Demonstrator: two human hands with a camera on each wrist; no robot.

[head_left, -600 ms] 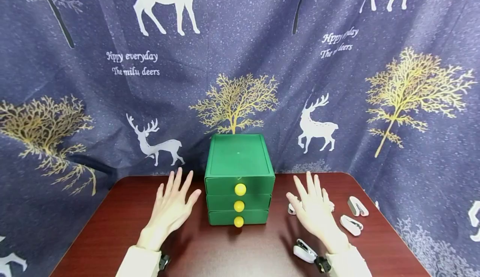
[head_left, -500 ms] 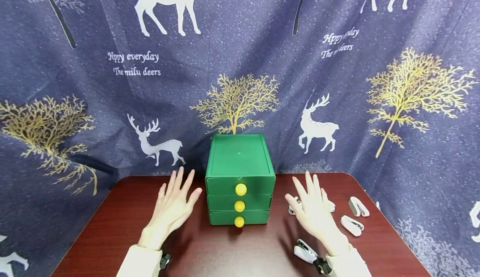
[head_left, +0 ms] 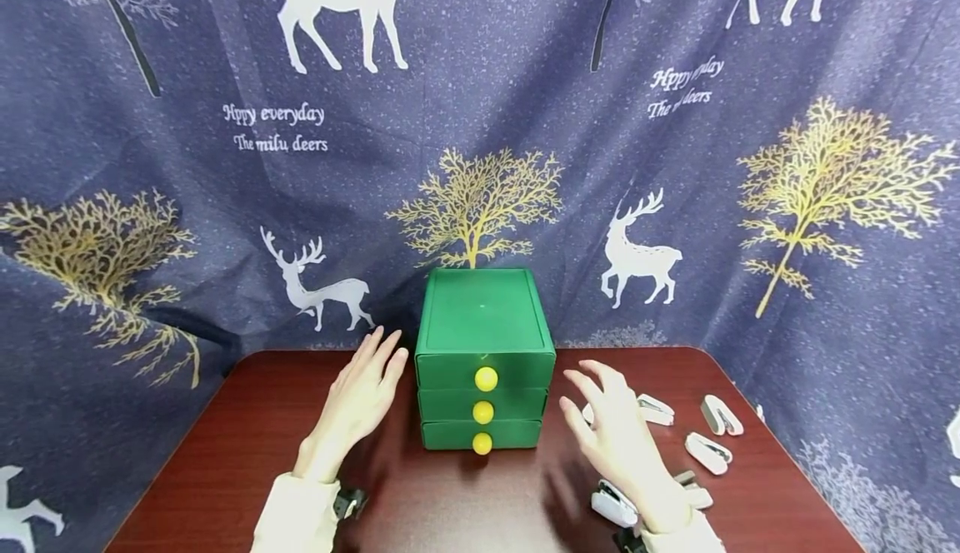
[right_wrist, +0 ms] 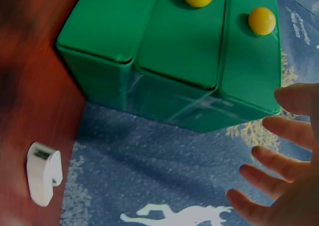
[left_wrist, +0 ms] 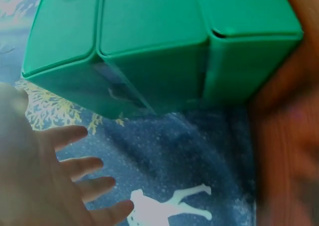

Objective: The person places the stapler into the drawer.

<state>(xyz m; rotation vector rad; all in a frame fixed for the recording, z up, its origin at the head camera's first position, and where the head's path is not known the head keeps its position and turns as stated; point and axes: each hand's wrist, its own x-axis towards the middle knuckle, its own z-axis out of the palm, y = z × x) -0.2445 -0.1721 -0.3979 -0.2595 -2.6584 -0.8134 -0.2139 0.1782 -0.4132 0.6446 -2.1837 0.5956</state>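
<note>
A green three-drawer cabinet stands in the middle of the table, with a yellow knob on each drawer; all drawers look closed. My left hand hovers left of the cabinet, fingers extended, holding nothing. On the other side my right hand hovers with slightly bent fingers, also holding nothing and apart from the cabinet. Below and around it lie several small white staplers, among them one stapler near the wrist and another stapler to the right. The right wrist view shows one white stapler by the cabinet.
The dark red-brown table ends at a back edge against a blue curtain printed with deer and trees. Two more staplers, a farther stapler and a stapler behind the right hand, lie on the table's right part.
My left hand has turned and shifted slightly right toward the cabinet. The right hand has lowered a little, its fingers bending, uncovering more of the staplers. The head view has shifted slightly.
</note>
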